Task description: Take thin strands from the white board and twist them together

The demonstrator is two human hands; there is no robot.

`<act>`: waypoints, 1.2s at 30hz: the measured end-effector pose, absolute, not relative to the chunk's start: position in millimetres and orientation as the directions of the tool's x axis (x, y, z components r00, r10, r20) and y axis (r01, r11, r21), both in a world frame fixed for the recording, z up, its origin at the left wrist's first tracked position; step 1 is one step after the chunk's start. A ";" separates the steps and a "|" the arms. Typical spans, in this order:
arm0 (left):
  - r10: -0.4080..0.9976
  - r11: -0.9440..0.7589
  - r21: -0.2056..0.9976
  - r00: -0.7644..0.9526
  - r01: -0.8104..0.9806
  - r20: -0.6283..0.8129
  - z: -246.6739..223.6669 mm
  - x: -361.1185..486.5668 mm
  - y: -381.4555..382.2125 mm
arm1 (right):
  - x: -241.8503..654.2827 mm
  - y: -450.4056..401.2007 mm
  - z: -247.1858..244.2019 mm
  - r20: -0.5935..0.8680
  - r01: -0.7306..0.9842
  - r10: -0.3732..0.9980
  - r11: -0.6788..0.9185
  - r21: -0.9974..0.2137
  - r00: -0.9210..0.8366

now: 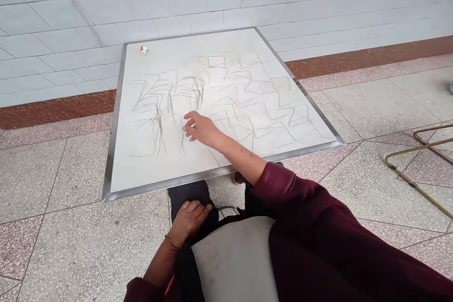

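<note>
My right hand (200,128) reaches over the white tabletop (141,177), fingers curved and apart. Thin dark bent strands (200,89), wire-like or thread-like, lie across the top. A denser group is left of centre, just beyond my fingers, and zigzag ones (262,101) spread to the right. One strand runs beside my fingertips; whether they touch it is unclear. My left hand (191,219) rests on my thigh below the table's near edge, fingers curled in. Its fingertips are hidden, so anything inside cannot be made out.
A small white and red object (144,50) stands at the table's far left corner. The table has a grey metal rim (163,188) and stands by a white tiled wall (184,0). On the speckled floor at right is a brass-coloured tube frame (406,174). A light cloth (237,255) covers my lap.
</note>
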State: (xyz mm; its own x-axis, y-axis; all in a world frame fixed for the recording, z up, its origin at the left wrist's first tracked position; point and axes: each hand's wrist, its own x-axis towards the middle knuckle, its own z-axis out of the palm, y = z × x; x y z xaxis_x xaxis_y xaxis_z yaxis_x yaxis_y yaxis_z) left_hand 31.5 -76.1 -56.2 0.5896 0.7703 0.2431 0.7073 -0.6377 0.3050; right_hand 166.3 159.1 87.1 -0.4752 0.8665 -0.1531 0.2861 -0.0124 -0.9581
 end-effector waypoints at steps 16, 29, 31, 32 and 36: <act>0.721 0.053 0.998 -0.693 0.041 -0.010 66.1 -13.3 -108.0 | 338.7 42.5 45.3 -0.397 0.254 0.277 -0.436 -0.863 -0.875; 0.694 -0.060 0.986 -0.716 -0.156 -0.071 103.3 -63.1 34.5 | 325.0 -7.2 -99.8 -0.712 0.776 0.437 -0.049 -0.629 -0.550; 0.714 0.005 0.996 -0.696 -0.094 -0.069 94.8 -70.4 57.6 | 324.3 -4.4 -109.1 -0.731 0.793 0.426 -0.047 -0.607 -0.534; 0.721 0.032 0.998 -0.691 -0.052 -0.059 90.9 -72.4 67.6 | 323.6 -4.4 -113.6 -0.740 0.804 0.424 -0.046 -0.593 -0.522; 0.705 0.070 0.992 -0.708 0.109 0.028 76.3 -73.1 93.0 | 318.8 -12.4 -131.5 -0.797 0.847 0.382 -0.061 -0.527 -0.468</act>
State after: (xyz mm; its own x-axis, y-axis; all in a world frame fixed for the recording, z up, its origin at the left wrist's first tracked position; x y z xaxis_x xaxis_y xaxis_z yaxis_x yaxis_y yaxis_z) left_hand -73.1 93.0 76.3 -0.7083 0.7053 0.0283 0.1093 0.0699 0.9916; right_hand 318.8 -12.4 -131.5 -0.4683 0.3821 -0.7967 0.8475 -0.0608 -0.5273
